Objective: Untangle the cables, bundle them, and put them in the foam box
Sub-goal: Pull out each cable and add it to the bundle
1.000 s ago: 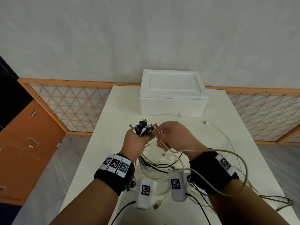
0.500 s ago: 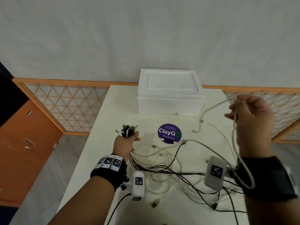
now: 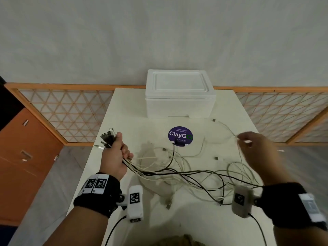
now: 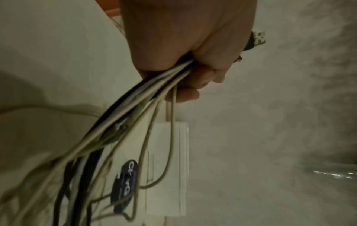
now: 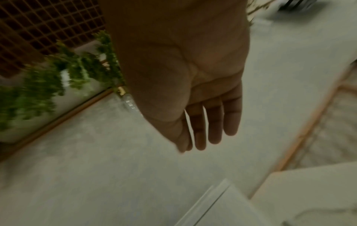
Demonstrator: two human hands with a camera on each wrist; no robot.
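Our left hand (image 3: 115, 157) grips a bunch of cables (image 3: 177, 173) just below their plugs (image 3: 107, 138), fingers curled tight round them; the rest trails in a tangle across the white table (image 3: 124, 107). Our right hand (image 3: 255, 153) is raised with a pale cable (image 3: 239, 153) at its fingertips; we cannot tell whether it pinches it. The foam box (image 3: 179, 98) sits lidded at the far edge

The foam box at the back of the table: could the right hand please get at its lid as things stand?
Probably yes. The foam box stands closed with nothing on its lid, and the table before it is bare. The right hand hovers open, though a white cable seems draped at its fingertips.
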